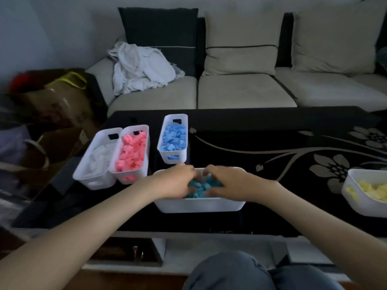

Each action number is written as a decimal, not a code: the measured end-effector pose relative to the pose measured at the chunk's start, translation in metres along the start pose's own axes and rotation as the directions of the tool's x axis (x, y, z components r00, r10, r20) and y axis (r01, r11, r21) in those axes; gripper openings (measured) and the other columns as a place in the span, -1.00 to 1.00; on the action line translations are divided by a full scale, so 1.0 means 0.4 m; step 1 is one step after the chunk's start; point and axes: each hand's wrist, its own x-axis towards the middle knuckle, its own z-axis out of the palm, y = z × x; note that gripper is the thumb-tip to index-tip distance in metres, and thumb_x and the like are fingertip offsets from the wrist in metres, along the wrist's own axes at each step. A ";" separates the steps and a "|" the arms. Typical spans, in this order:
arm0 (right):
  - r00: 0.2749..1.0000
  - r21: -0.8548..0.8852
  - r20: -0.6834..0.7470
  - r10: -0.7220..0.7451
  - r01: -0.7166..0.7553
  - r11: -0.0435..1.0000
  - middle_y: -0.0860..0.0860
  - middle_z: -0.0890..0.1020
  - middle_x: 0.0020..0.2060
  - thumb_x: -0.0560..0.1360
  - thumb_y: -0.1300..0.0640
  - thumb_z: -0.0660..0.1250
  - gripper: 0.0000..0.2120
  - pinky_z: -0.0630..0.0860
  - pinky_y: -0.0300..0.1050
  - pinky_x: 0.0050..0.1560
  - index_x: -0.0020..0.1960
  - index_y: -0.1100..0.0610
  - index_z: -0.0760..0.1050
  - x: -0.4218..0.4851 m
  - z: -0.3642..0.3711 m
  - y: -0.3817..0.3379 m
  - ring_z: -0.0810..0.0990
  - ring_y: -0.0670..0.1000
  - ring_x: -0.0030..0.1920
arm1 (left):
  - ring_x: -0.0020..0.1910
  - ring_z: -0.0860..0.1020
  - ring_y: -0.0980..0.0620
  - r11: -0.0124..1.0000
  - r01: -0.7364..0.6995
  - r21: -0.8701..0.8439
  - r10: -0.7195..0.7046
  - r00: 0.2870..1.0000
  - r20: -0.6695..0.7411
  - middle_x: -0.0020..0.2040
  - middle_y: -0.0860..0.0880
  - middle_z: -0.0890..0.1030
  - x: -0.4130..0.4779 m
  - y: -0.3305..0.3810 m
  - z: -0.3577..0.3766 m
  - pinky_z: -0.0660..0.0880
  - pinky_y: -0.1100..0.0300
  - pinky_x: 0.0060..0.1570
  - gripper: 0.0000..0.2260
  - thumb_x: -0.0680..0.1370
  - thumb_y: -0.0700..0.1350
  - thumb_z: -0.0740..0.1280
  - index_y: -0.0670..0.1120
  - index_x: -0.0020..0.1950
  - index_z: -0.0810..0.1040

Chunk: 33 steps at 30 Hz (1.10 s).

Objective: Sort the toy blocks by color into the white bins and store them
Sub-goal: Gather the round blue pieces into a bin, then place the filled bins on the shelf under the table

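Watching from the head view, I see both hands down inside the white bin [199, 205] that sits at the near edge of the counter [272, 132], about midway along it. The left hand [178, 183] and right hand [226, 183] meet over a heap of teal blocks [201, 188]. Their fingers are bent down into the pile, but motion blur keeps me from telling whether either hand actually pinches a block or is only raking them together.

By my reading, sorting is nearly done. Toward the left edge two bins stand touching side by side: one with white blocks [100, 158] and one with pink blocks [130, 155]. A third bin just beyond the hands holds light blue blocks [173, 137]. A bin at the right edge, partly cut off by the frame, holds yellow blocks [372, 191]. Each bin shows a single colour, and I see no loose blocks on the counter.

What looks to be left is settling the teal lot and then storing the bins, all of which still stand out on the counter.
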 end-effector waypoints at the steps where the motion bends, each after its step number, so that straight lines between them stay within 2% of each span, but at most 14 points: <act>1: 1.000 -0.049 0.027 0.012 -0.010 0.999 -0.07 0.54 0.07 0.51 -0.06 0.28 -0.67 0.32 -0.23 -0.09 0.23 0.01 0.39 0.005 0.011 -0.013 0.52 -0.06 0.05 | 0.12 0.50 0.00 0.999 0.019 0.038 -0.020 1.000 0.010 0.14 0.03 0.54 -0.010 -0.012 0.015 0.48 0.07 0.06 -0.70 0.53 0.00 0.28 0.13 0.27 0.45; 3: 0.999 -0.053 0.030 0.025 -0.024 0.998 -0.10 0.55 0.10 0.52 -0.03 0.28 -0.69 0.39 -0.18 -0.02 0.24 -0.02 0.41 0.019 0.023 -0.030 0.52 -0.06 0.11 | 0.14 0.54 0.02 0.998 0.062 0.022 -0.062 0.998 -0.001 0.16 0.09 0.56 -0.029 -0.033 0.021 0.51 0.05 0.07 -0.67 0.52 0.01 0.27 0.20 0.28 0.42; 7: 0.998 -0.012 0.011 0.061 -0.061 0.998 -0.06 0.54 0.15 0.52 0.04 0.29 -0.67 0.44 -0.08 0.17 0.27 0.00 0.42 0.021 0.026 -0.037 0.52 -0.04 0.13 | 0.16 0.53 0.03 0.989 0.094 -0.113 -0.104 0.991 -0.081 0.18 0.04 0.55 -0.047 -0.048 0.002 0.49 0.05 0.14 -0.73 0.54 -0.08 0.28 0.05 0.25 0.49; 11: 0.995 0.149 -0.088 0.051 -0.037 0.988 0.00 0.50 0.20 0.52 0.28 0.27 -0.66 0.40 -0.30 0.14 0.28 0.11 0.45 -0.027 0.009 -0.008 0.50 -0.05 0.18 | 0.12 0.52 0.06 0.967 0.068 -0.244 -0.110 0.981 -0.162 0.19 0.01 0.55 -0.041 -0.007 -0.016 0.46 0.19 0.11 -0.73 0.58 -0.05 0.27 0.00 0.28 0.48; 13: 0.987 0.145 -0.145 0.064 -0.043 0.989 -0.01 0.50 0.21 0.53 0.28 0.24 -0.67 0.31 -0.39 0.10 0.28 0.10 0.45 -0.057 -0.004 0.006 0.47 -0.06 0.21 | 0.06 0.54 0.05 0.974 0.066 -0.216 -0.088 0.991 -0.097 0.17 0.01 0.57 -0.038 0.019 -0.015 0.49 0.18 0.07 -0.73 0.58 0.00 0.26 0.01 0.27 0.48; 15: 0.979 0.140 -0.181 0.092 -0.067 0.988 -0.02 0.50 0.21 0.56 0.24 0.22 -0.70 0.28 -0.40 0.11 0.27 0.08 0.46 -0.076 -0.012 0.022 0.45 -0.08 0.22 | 0.05 0.55 0.03 0.983 0.067 -0.168 -0.076 0.996 -0.048 0.17 0.00 0.58 -0.033 0.041 -0.009 0.50 0.15 0.07 -0.73 0.57 0.03 0.24 0.02 0.25 0.50; 20: 0.952 0.091 -0.282 0.119 -0.096 0.991 -0.02 0.56 0.11 0.57 0.21 0.21 -0.77 0.36 -0.32 0.09 0.20 0.11 0.51 -0.151 -0.037 0.050 0.49 -0.09 0.13 | 0.10 0.54 -0.05 0.993 -0.008 -0.118 -0.024 0.964 -0.264 0.13 -0.05 0.56 -0.002 0.170 -0.035 0.48 0.09 0.03 -0.77 0.61 -0.02 0.18 -0.05 0.19 0.51; 23: 0.924 0.014 -0.344 0.164 -0.170 0.985 0.07 0.57 -0.03 0.54 0.21 0.19 -0.83 0.42 -0.13 0.06 0.05 0.19 0.53 -0.205 -0.058 0.083 0.51 0.04 0.05 | 0.09 0.53 -0.15 0.988 -0.117 -0.099 0.077 0.938 -0.337 0.10 -0.14 0.55 0.053 0.289 -0.044 0.43 0.07 -0.02 -0.77 0.62 -0.05 0.15 -0.15 0.14 0.48; 25: 0.876 -0.027 -0.418 0.241 -0.277 0.961 0.10 0.55 -0.04 0.52 0.19 0.20 -0.85 0.43 -0.02 0.07 0.01 0.19 0.52 -0.250 -0.078 0.131 0.50 0.12 0.06 | 0.08 0.53 -0.18 0.980 -0.173 -0.103 0.128 0.930 -0.344 0.10 -0.16 0.55 0.092 0.361 -0.036 0.42 0.06 -0.05 -0.79 0.61 -0.09 0.15 -0.18 0.13 0.45; 26: 0.836 -0.034 -0.454 0.308 -0.362 0.932 0.10 0.54 0.01 0.52 0.14 0.22 -0.83 0.43 0.01 0.12 0.06 0.17 0.50 -0.277 -0.088 0.159 0.48 0.14 0.11 | 0.07 0.53 -0.17 0.974 -0.195 -0.116 0.146 0.930 -0.338 0.10 -0.15 0.55 0.109 0.391 -0.031 0.45 0.05 -0.04 -0.78 0.61 -0.09 0.16 -0.17 0.17 0.45; 29: 0.624 -0.044 -0.511 0.592 -0.706 0.706 0.13 0.44 0.21 0.51 -0.03 0.26 -0.58 0.33 0.04 0.23 0.26 0.19 0.34 -0.374 -0.111 0.249 0.37 0.18 0.26 | 0.08 0.54 -0.10 0.955 -0.249 -0.164 0.195 0.937 -0.289 0.15 -0.10 0.55 0.157 0.472 -0.010 0.50 0.03 0.04 -0.71 0.61 -0.07 0.19 -0.13 0.29 0.44; 30: 0.559 -0.040 -0.506 0.657 -0.776 0.629 0.15 0.42 0.23 0.50 -0.06 0.26 -0.53 0.33 0.04 0.23 0.28 0.21 0.31 -0.401 -0.110 0.276 0.35 0.19 0.28 | 0.11 0.53 -0.09 0.949 -0.263 -0.175 0.211 0.940 -0.269 0.18 -0.09 0.53 0.167 0.493 -0.004 0.50 0.02 0.07 -0.70 0.61 -0.07 0.19 -0.12 0.31 0.43; 32: 0.489 -0.017 -0.453 0.746 -0.841 0.541 0.17 0.41 0.23 0.51 -0.06 0.25 -0.51 0.34 0.02 0.22 0.29 0.24 0.31 -0.436 -0.096 0.321 0.35 0.20 0.28 | 0.18 0.50 -0.08 0.942 -0.285 -0.174 0.238 0.939 -0.250 0.24 -0.08 0.49 0.185 0.534 0.007 0.46 0.07 0.07 -0.68 0.62 -0.08 0.18 -0.10 0.36 0.40; 33: 0.492 0.002 -0.418 0.763 -0.840 0.543 0.18 0.43 0.22 0.53 -0.03 0.23 -0.55 0.36 0.02 0.20 0.28 0.25 0.33 -0.446 -0.084 0.340 0.37 0.20 0.27 | 0.19 0.48 -0.07 0.942 -0.292 -0.167 0.247 0.937 -0.247 0.26 -0.07 0.47 0.194 0.553 0.011 0.44 0.11 0.02 -0.68 0.62 -0.08 0.17 -0.08 0.37 0.38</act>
